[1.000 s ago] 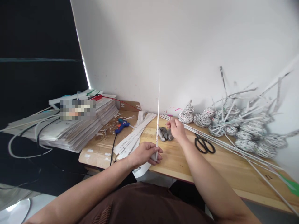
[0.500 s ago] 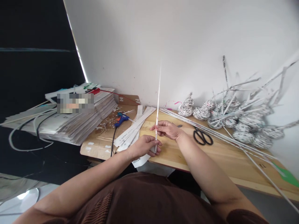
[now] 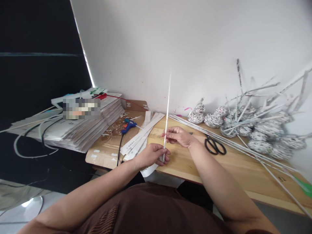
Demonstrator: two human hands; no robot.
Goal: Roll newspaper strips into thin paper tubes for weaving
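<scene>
A thin white rolled paper stick stands nearly upright between my hands, its tip against the white wall behind. My left hand is closed around its lower end, where a strip of printed paper hangs down below the fingers. Higher up, my right hand pinches the stick between thumb and fingers. Flat printed paper strips lie fanned out just beyond my left hand. To the right of my right hand rests a pair of black-handled scissors.
A tall stack of paper stands at left. A blue glue gun with a black cord lies on cardboard among scraps. Long paper sticks cross the wooden table at right. Several woven paper shapes sit along the wall.
The view has shifted slightly, so everything sits a little further right. Both hands keep their hold on the paper stick, whose visible tip is somewhat lower.
</scene>
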